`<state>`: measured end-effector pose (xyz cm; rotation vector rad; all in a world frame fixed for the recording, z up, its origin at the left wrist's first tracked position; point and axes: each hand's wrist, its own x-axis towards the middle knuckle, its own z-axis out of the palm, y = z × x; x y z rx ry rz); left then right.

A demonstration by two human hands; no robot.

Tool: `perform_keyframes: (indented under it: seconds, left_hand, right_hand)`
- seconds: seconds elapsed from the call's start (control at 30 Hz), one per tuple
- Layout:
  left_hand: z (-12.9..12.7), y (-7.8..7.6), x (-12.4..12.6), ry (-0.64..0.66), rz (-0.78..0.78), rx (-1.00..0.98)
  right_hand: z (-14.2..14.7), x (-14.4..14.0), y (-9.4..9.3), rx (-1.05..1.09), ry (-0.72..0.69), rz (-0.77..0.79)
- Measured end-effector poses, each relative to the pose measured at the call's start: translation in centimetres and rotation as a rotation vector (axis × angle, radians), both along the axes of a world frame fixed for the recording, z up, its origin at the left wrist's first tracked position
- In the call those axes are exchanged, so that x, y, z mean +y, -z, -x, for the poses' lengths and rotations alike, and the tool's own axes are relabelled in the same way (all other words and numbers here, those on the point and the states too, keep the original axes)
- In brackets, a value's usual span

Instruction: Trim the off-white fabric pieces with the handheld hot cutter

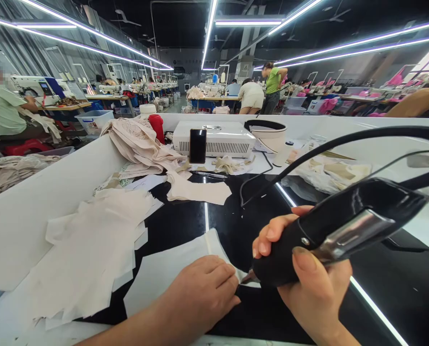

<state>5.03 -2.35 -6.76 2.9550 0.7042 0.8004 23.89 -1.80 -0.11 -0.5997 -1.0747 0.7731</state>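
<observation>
With right hand [317, 283] wrapped round black corded tool [333, 221], slants it far-right to near-left, tip [249, 277] at right end of pale fabric panel [164, 269] on surface [387, 283]; rests half-curled left hand [205, 290] just left of tip, grip unclear.

A black handheld tool [324, 221] slants down to the edge of flat white fabric [167, 264].
</observation>
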Motion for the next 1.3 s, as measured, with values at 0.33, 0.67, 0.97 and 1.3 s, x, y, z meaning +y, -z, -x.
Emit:
perform_keyframes:
  seconds: [0.33,0.67,0.97,1.3]
  left_hand:
    - [-0.1,0.0,0.0,-0.014,-0.024,0.024]
    - [0.5,-0.9,0.5,-0.022,0.024,-0.043]
    - [2.9,-0.7,3.1,-0.121,0.113,0.011]
    - [2.6,-4.5,1.6,-0.318,0.634,0.277]
  right_hand:
    - [-1.5,-0.3,-0.6,0.032,0.064,-0.001]
    - [-1.7,-0.1,0.0,-0.030,0.107,0.000]
    - [-3.9,3.4,0.7,-0.027,0.192,-0.020]
    - [-2.1,3.8,0.6,-0.014,0.085,-0.040]
